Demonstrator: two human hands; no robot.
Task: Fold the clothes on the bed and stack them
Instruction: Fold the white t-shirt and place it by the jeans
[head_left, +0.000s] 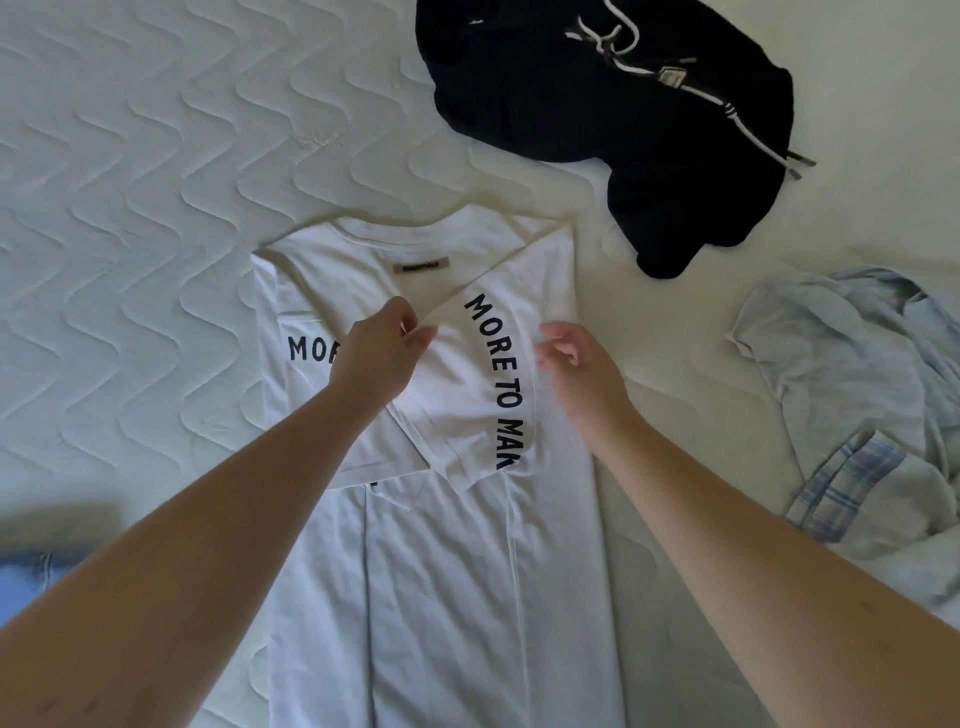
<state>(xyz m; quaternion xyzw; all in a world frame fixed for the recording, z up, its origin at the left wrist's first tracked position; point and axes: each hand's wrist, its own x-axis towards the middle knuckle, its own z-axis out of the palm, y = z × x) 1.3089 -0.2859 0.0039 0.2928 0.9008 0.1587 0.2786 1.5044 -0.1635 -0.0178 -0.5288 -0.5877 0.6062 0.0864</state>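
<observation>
A white T-shirt with black lettering lies flat on the bed in front of me, its sides folded inward. My left hand pinches the edge of the folded-over right sleeve near the shirt's middle. My right hand hovers just above the shirt's right side, fingers loosely curled and holding nothing. A dark navy garment with white drawstrings lies crumpled at the far right. A pale blue shirt with a plaid lining lies bunched at the right.
The quilted white mattress stretches out bare to the left and beyond the T-shirt. A blurred blue cloth shows at the lower left edge.
</observation>
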